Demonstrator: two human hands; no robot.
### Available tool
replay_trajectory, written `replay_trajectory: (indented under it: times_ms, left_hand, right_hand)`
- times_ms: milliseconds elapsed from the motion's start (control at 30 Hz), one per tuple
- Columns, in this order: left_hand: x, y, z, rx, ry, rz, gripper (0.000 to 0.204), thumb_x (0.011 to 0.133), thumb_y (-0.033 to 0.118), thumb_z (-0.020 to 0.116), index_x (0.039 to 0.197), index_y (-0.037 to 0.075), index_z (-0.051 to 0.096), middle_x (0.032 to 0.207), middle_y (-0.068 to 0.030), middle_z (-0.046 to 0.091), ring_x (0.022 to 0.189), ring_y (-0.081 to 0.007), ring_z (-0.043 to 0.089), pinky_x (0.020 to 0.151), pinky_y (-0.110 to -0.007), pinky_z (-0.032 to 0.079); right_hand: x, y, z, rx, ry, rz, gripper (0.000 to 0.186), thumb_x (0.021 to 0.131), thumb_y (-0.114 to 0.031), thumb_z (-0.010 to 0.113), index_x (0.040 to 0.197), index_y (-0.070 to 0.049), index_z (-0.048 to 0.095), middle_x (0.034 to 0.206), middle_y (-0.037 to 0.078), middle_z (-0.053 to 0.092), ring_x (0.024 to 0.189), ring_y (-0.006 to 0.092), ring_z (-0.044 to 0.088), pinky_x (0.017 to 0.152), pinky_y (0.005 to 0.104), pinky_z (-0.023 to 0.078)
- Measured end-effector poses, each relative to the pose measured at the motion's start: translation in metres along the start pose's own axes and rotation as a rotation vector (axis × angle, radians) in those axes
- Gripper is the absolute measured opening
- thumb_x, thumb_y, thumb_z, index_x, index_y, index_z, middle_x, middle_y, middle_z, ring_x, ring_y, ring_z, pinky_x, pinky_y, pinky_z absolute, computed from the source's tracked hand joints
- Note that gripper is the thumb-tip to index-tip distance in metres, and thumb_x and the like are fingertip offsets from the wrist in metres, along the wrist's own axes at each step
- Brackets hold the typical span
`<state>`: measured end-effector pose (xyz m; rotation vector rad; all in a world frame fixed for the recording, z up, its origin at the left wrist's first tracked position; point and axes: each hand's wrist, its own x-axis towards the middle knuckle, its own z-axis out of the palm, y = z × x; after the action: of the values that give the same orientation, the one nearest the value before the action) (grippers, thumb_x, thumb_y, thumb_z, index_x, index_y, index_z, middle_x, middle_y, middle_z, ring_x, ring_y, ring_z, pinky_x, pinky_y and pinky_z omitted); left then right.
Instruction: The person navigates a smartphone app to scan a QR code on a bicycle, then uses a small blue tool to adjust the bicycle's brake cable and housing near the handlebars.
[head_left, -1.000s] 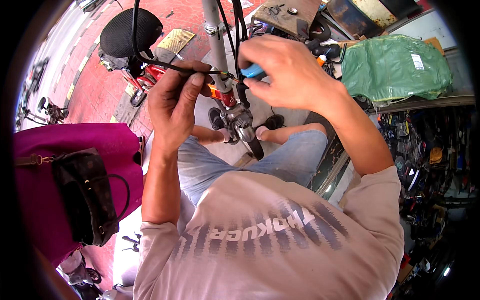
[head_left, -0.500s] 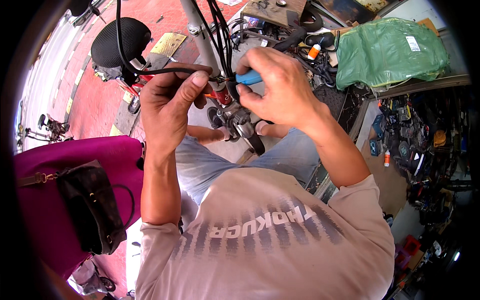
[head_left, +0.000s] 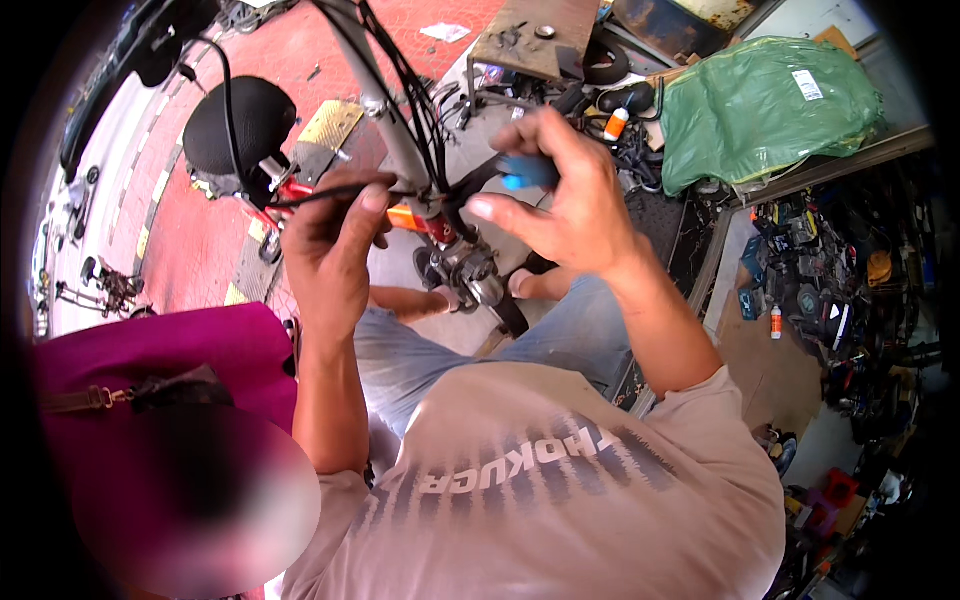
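Observation:
Pinched between the thumb and fingers of my left hand (head_left: 330,245) is a black cable (head_left: 338,192), just left of the grey steering tube (head_left: 405,148) of a small bike or scooter. My right hand (head_left: 580,205), to the right of the tube, holds a small blue object (head_left: 528,172), blurred, which looks like a tape roll. From it a dark strip (head_left: 476,180) stretches toward the tube and the cable. My right thumb is spread away from the blue object. Several black cables (head_left: 415,95) run down along the tube. Below stands a wheel hub (head_left: 478,272) between my legs.
A person in magenta (head_left: 230,340) is close on my left. Behind the tube stands a black seat (head_left: 240,135). A wooden table (head_left: 525,40), an orange-and-white bottle (head_left: 616,124) and a green wrapped package (head_left: 765,115) lie ahead to the right. Tools and parts (head_left: 810,290) crowd the right side.
My right hand has drawn the blue object away from the tube, and the dark strip now shows stretched. My left hand has dropped slightly, still on the cable. The person in magenta has leaned in.

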<state>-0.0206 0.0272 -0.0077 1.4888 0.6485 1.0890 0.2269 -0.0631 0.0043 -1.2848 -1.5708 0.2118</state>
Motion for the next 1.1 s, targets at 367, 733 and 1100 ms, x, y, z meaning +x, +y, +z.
replay_trajectory:
  times_ms: [367,733,1100]
  left_hand:
    - [-0.011,-0.023,-0.012,-0.474,0.082,-0.339,0.030,0.114,0.024,0.066,0.123,-0.005,0.068,0.097,-0.0129,0.072,0.088,-0.0219,0.074,0.073,-0.036,0.061]
    - [-0.023,-0.029,-0.016,-0.366,0.259,-0.518,0.050,0.103,0.047,0.077,0.129,0.004,0.072,0.103,-0.0082,0.076,0.084,-0.0186,0.069,0.069,-0.042,0.060]
    - [-0.043,-0.015,-0.009,-0.440,0.042,-0.321,0.034,0.111,0.021,0.073,0.138,0.000,0.071,0.105,-0.0027,0.075,0.096,-0.0111,0.072,0.081,-0.030,0.061]
  right_hand:
    - [-0.163,0.099,0.016,0.676,0.306,1.172,0.029,0.104,-0.030,0.082,0.102,-0.003,0.073,0.076,-0.003,0.058,0.060,0.0062,0.045,0.055,0.0270,0.037]
    - [-0.173,0.114,0.027,0.773,0.210,1.141,0.019,0.109,-0.029,0.075,0.105,-0.011,0.068,0.077,-0.005,0.053,0.059,0.0072,0.046,0.052,0.0254,0.034]
    - [-0.112,0.048,0.049,0.733,0.251,0.838,0.026,0.107,-0.024,0.079,0.097,-0.008,0.062,0.079,-0.003,0.055,0.061,0.0051,0.045,0.054,0.0248,0.035]
